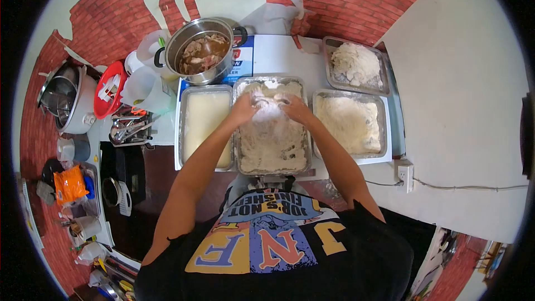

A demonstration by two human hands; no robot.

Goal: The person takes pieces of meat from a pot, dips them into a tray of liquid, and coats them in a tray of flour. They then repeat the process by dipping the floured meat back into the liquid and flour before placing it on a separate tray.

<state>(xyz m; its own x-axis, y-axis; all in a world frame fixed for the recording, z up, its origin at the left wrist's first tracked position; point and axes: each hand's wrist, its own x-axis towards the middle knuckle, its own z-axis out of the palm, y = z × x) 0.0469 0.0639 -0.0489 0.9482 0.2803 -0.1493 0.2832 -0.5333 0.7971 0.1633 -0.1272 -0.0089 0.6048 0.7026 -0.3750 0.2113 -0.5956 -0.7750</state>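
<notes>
Both of my hands work over the far half of a metal tray of flour, in the middle of the table. My left hand comes in from the left with its fingers curled into a white, flour-covered mass. From the other side my right hand closes its whitened fingers on the same mass; what lies under the flour I cannot tell. Close by on the left is a tray of pale, milky liquid. On the right stands a tray of pale yellowish powder.
A steel pot of meat in brown liquid stands at the back left. A tray with a floury heap is at the back right. Leftward are a red basin, a clear plastic pitcher and a utensil rack. A wall outlet is at right.
</notes>
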